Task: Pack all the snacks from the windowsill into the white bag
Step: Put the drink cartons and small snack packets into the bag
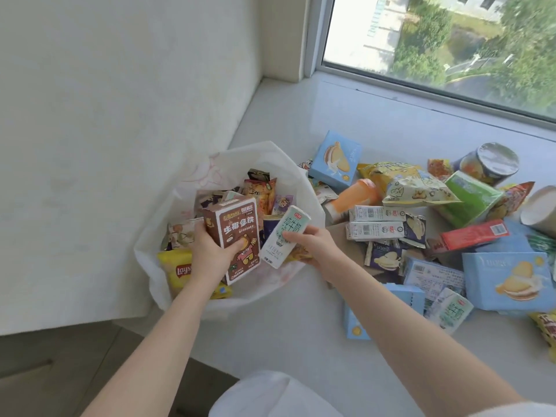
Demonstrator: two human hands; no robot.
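Milk carton (284, 237) in right-hand fingers (293, 236), over white bag (270, 158).

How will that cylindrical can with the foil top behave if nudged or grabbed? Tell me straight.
The can lies tilted on its side atop other packets, so a push would likely set it rolling across the windowsill. Its wall looks rigid, so it should probably hold shape under a firm grip. The foil lid seems thin; pressing there might dent it.

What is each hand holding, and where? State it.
Left hand grips the brown box by its lower left side; right hand holds the milk carton mid-body.
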